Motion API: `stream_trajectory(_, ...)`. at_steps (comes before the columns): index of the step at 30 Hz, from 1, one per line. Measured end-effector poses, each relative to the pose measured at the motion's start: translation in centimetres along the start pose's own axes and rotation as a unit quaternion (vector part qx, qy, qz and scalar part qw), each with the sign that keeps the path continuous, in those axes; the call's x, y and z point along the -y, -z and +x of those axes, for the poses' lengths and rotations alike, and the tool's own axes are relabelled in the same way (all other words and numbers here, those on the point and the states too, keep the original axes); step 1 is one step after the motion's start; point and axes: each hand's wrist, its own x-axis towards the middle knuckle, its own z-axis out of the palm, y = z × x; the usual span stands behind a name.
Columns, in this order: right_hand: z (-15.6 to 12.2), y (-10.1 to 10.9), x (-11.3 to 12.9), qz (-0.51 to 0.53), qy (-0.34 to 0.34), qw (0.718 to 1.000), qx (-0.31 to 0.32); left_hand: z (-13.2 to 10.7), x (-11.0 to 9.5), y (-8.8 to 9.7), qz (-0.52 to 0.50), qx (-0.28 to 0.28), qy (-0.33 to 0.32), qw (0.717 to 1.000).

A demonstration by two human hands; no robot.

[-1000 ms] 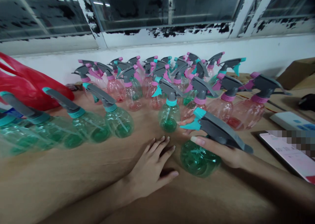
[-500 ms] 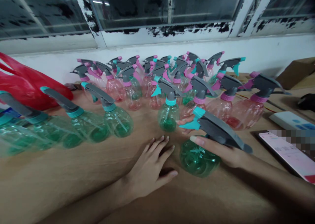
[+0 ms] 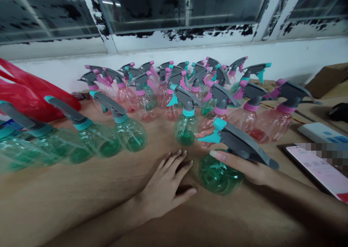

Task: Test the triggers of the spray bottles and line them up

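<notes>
My right hand (image 3: 246,167) is wrapped round the neck of a green spray bottle (image 3: 219,174) with a grey and teal trigger head (image 3: 239,142); the bottle stands on the brown table (image 3: 81,189). My left hand (image 3: 165,183) lies flat on the table just left of that bottle, fingers spread, holding nothing. Another green bottle (image 3: 186,125) stands right behind my hands.
Several pink and green spray bottles (image 3: 190,91) crowd the back of the table under the window. A row of green bottles (image 3: 89,131) lies to the left, near a red plastic bag (image 3: 29,91). A phone (image 3: 318,167), a white box (image 3: 323,133) and a cardboard box (image 3: 328,78) sit at the right.
</notes>
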Motion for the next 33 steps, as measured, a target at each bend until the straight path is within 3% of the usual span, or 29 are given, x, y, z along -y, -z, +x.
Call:
stream_trajectory(20,0.06,0.1,-0.21,-0.008,0.024,1.0,0.005,0.02,-0.06,0.11,0.007,0.012,0.004,1.0)
stream_trajectory(33,-0.03,0.21,-0.37,-0.006,0.0,1.0,0.01,-0.01,-0.06,0.17,0.001,0.007,0.005,1.0)
